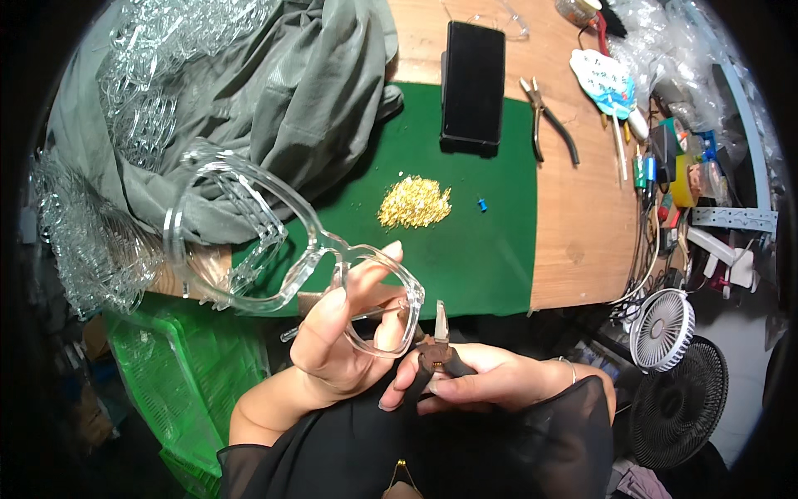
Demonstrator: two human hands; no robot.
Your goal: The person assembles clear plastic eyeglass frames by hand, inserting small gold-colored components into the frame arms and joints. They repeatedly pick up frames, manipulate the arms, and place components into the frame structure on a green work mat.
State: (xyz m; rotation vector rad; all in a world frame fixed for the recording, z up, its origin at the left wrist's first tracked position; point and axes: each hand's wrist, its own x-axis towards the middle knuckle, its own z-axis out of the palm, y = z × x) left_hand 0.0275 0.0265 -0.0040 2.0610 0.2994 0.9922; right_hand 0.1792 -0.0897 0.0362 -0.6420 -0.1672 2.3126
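Note:
My left hand (326,353) holds a clear plastic eyeglass frame (301,274) by one rim, fingers passing around and through it. The other rim reaches out to the left, over the table's near edge. In my right hand (495,378) is a pair of dark-handled pliers (435,358), jaws pointing up beside the held rim, with a small gap showing between them. Beyond both hands, a pile of tiny gold-coloured metal pieces (416,202) lies on a green mat (499,266). A small blue pin-like piece (481,205) lies right of the pile.
Heaped clear frames (137,116) and grey cloth (307,100) cover the left side. A black phone (474,83) stands at the mat's back, other pliers (544,121) to its right. A green plastic basket (179,358) is below left; a white fan (661,330) and cluttered tools are right.

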